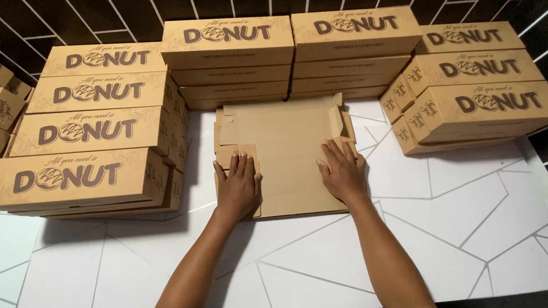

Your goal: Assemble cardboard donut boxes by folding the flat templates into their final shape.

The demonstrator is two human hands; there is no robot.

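Both hands lie flat, fingers spread, gripping nothing: the left hand (237, 187) and right hand (342, 172) press on the unfolded cardboard blank (286, 153) on the white table (478, 224). Stacks of folded boxes (91, 132) stand close around, left, right and beyond the fingertips.

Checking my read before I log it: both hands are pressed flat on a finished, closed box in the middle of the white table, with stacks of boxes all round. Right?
Not quite. In the head view the left hand and right hand press on an unfolded flat cardboard blank, not a closed box. The white table and stacks of boxes are as stated.
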